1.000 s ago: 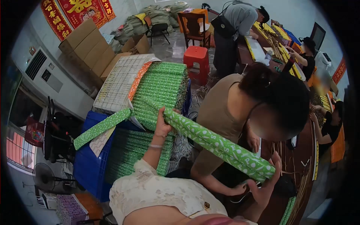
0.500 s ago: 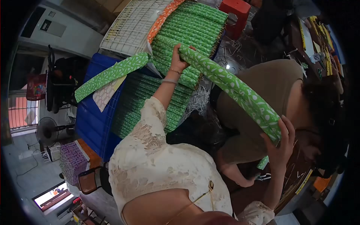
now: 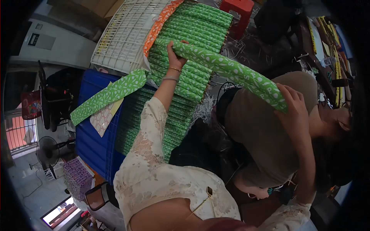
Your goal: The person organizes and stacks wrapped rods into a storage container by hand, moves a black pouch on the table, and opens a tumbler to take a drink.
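A long green roll [image 3: 231, 71] with a white print stretches between my hands, its right end lower than its left. My left hand [image 3: 176, 57] is closed around it near its left end, above a stack of matching green rolls [image 3: 192, 27]. At the other end my right hand [image 3: 295, 102] grips it, thumb below and fingers over the top. The roll's far left tip merges with the stack, so I cannot tell whether it touches. Another flat green printed strip [image 3: 110, 94] lies slanted over the blue crate's edge.
A blue crate [image 3: 90, 142] and a white wire rack [image 3: 119, 34] hold the stacked rolls. An orange printed strip [image 3: 158, 29] lies beside them. A co-worker [image 3: 262, 123] bends forward close to my right arm. A red stool [image 3: 239, 15] stands behind, near shredded paper [image 3: 204, 106].
My right hand has raised the roll's right end, so it slopes less steeply. The view has shifted slightly, and the co-worker's head and arm have moved.
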`<state>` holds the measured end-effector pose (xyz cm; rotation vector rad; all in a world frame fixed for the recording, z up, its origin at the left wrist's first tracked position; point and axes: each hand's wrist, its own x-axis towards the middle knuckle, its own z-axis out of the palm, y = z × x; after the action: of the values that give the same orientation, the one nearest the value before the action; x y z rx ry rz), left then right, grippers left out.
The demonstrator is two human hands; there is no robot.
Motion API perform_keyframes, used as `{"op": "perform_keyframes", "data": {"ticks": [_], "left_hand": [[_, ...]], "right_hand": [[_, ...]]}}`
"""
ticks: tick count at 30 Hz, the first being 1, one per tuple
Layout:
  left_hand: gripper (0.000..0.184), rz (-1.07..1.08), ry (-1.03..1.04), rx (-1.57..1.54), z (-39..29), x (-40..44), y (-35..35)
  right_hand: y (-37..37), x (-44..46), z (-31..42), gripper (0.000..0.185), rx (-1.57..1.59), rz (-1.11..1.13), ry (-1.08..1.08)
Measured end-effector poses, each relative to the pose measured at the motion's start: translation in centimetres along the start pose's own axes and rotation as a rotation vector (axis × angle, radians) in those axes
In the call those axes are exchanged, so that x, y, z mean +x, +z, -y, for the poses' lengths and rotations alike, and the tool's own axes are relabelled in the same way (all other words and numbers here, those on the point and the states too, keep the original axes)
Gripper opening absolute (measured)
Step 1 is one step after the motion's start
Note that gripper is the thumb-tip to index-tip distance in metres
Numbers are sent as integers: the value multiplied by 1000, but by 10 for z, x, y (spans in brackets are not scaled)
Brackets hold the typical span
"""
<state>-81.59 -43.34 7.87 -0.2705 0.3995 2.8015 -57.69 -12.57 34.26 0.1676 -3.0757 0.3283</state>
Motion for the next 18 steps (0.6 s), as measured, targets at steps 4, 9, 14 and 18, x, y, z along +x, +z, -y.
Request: {"op": "perform_keyframes", "data": {"ticks": [4, 9, 14, 18], "left_hand": [[46, -20, -72, -147, 3, -1, 6], [53, 69, -121, -79, 39, -2, 50], [46, 236, -156, -275, 62, 71, 74], [49, 265, -84, -276, 75, 136, 72]], "right_hand": [[-34, 20, 0, 61, -77, 173, -5], [-75, -3, -4, 63, -316, 168, -59], [-70, 24, -27, 64, -487, 54, 27], [-63, 74, -61, 66, -598, 28, -54]]}}
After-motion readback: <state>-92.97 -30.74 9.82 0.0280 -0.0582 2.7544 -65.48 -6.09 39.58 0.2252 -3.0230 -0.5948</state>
